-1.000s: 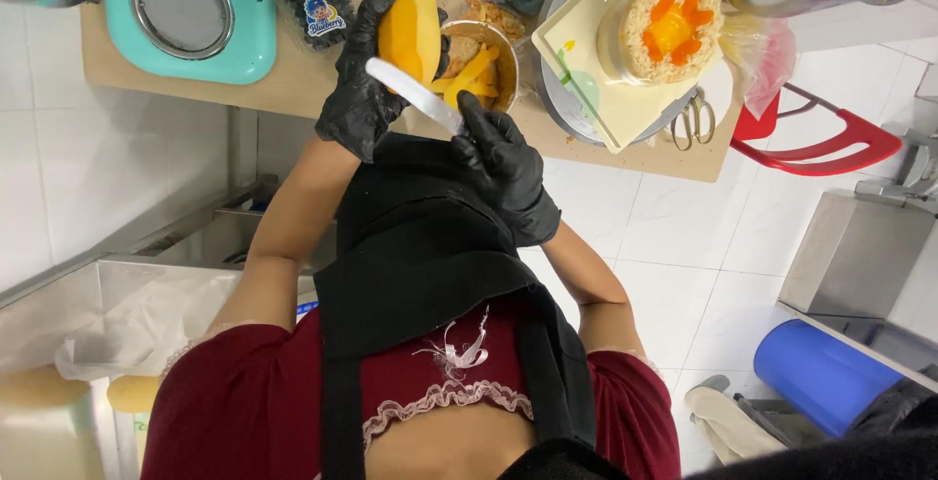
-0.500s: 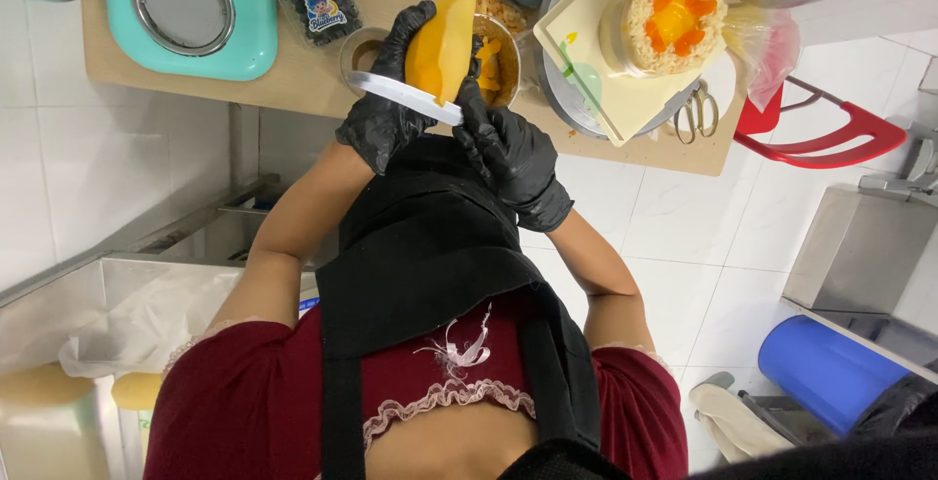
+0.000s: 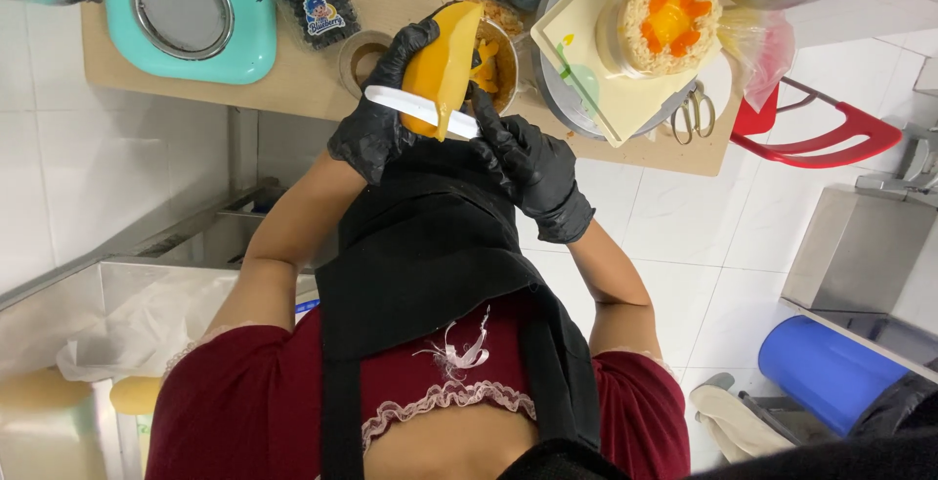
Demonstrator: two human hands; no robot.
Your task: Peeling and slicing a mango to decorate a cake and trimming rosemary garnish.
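My left hand [image 3: 376, 118], in a black glove, is shut on an orange mango piece [image 3: 442, 62] and holds it upright over the front edge of the wooden table [image 3: 293, 89]. My right hand [image 3: 532, 162], also gloved in black, grips a white knife [image 3: 415, 107]. The blade lies nearly level across the lower end of the mango. Just behind the mango stands a metal bowl [image 3: 500, 55] with cut mango pieces in it.
On the table sit a teal scale [image 3: 191, 16], a blueberry box [image 3: 318, 6], a tape roll [image 3: 360, 58], a fruit-topped cake [image 3: 669, 16] on a pale board, and scissors [image 3: 694, 109]. A red stool [image 3: 831, 123] and a blue barrel [image 3: 826, 372] stand at the right.
The mango has shifted slightly right and nearer to me in my left hand. The knife has turned from a slant to nearly level across the mango's lower end.
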